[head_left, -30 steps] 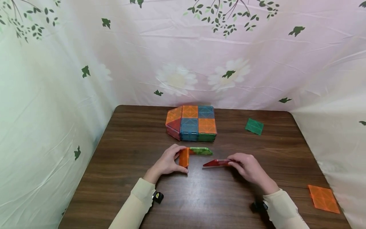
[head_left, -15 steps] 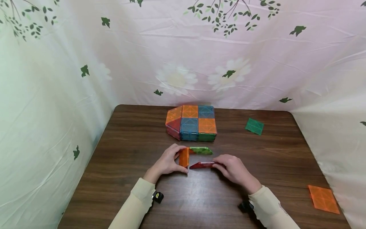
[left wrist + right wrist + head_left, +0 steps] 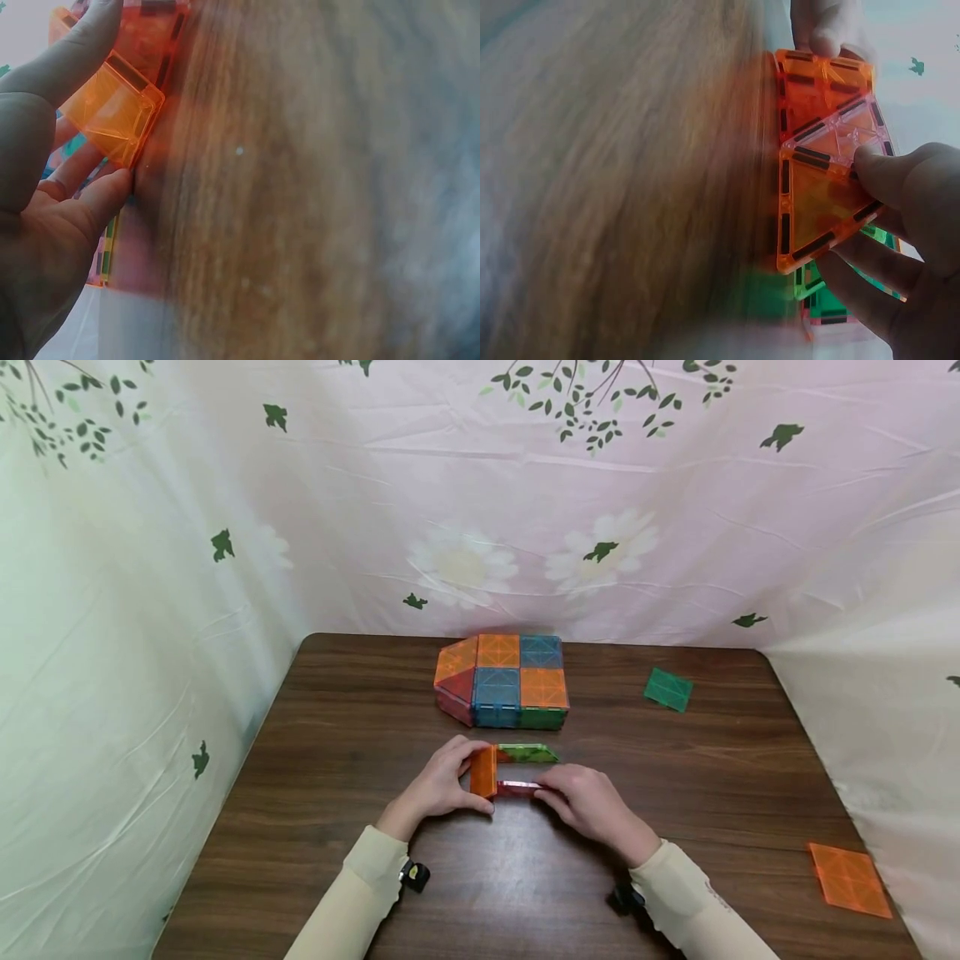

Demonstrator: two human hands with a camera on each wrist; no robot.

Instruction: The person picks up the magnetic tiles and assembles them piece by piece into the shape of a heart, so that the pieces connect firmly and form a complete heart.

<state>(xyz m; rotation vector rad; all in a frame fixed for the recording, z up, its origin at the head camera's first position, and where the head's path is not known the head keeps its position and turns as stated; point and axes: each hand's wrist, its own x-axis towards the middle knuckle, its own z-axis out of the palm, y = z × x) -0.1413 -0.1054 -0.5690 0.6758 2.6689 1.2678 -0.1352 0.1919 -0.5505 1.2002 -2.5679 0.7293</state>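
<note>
In the head view my left hand (image 3: 438, 781) holds an orange magnetic tile (image 3: 483, 772) standing on the table, thumb at its near end and fingers at its far end. A green tile (image 3: 528, 752) extends rightward from the orange one's far end. My right hand (image 3: 592, 802) pinches a red tile (image 3: 513, 788) whose left end meets the orange tile's near end. In the right wrist view this held piece shows as a pinkish triangular tile (image 3: 866, 124) beside an orange triangular one (image 3: 814, 214), partly covered by the thumb and fingers.
Behind the hands stands a block of blue, orange, red and green tiles (image 3: 497, 687). A green tile (image 3: 668, 690) lies flat at the back right, and an orange square (image 3: 851, 881) lies near the table's right edge. Patterned curtains (image 3: 480, 493) surround the table (image 3: 337, 718).
My right hand has moved left with the red tile, bringing it from apart to against the orange tile. The left hand and the green tile have stayed in place.
</note>
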